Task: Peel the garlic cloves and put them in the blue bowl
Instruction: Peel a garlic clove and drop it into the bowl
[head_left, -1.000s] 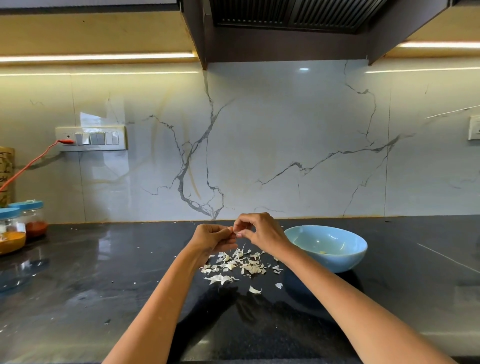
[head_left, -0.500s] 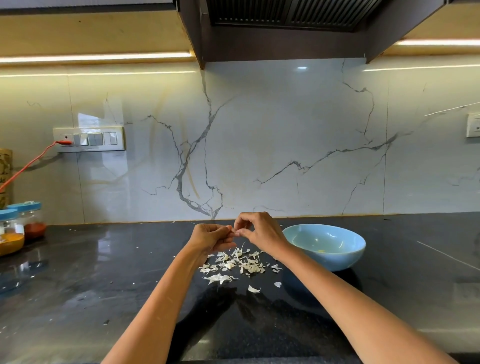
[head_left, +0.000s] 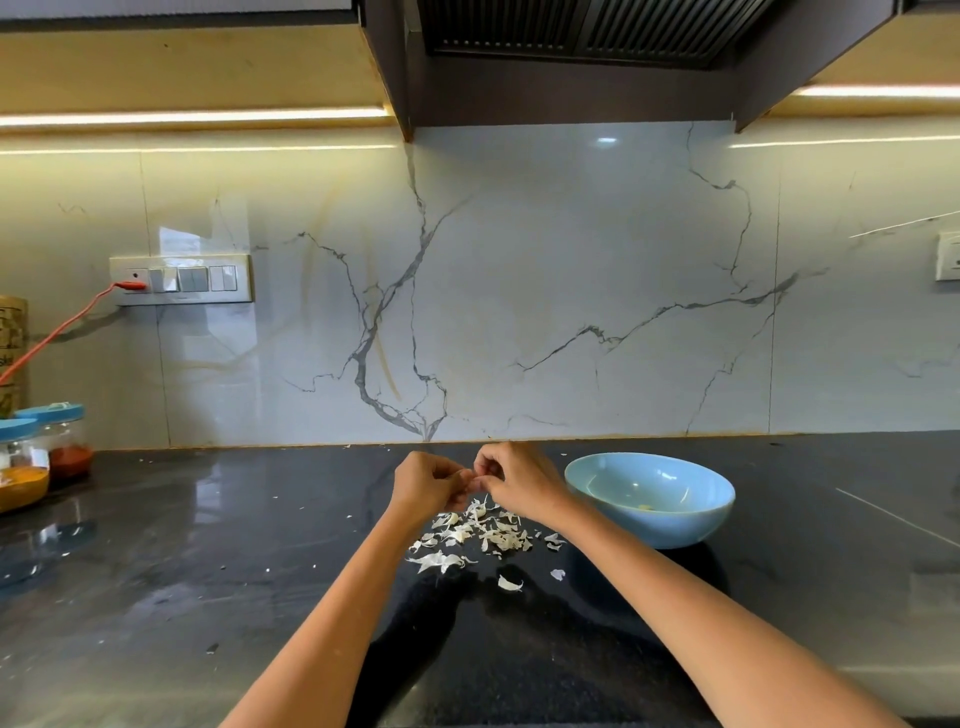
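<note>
While both forearms reach in from the near edge, the left hand (head_left: 427, 480) and the right hand (head_left: 511, 475) meet fingertip to fingertip above the dark tabletop (head_left: 208, 571), just past the middle of the scene. Each hand has its fingers curled inward, and between the two grips sits a small pale thing, most likely a garlic clove (head_left: 471, 482), pinched from both sides; it is too small and too covered by the fingers to say how much skin is on it.

Directly below the hands, on the tabletop, lies a loose scatter of white garlic peels (head_left: 475, 532), with a few stray flakes nearer the camera and some tiny bits spread out to the left.

Just to the right of the right hand stands the blue bowl (head_left: 649, 525), upright on the tabletop and not touched by either hand. Inside it, near the bottom, a small yellowish piece (head_left: 645, 507) shows, possibly a peeled clove.

At the far left edge stand two jars with blue lids (head_left: 49, 414), one with red powder and one with yellow-orange contents. Behind them on the marble-patterned wall (head_left: 571, 286) is a switch panel (head_left: 181, 279) with an orange cable (head_left: 62, 327) plugged in. A dark hood (head_left: 571, 31) hangs overhead.
</note>
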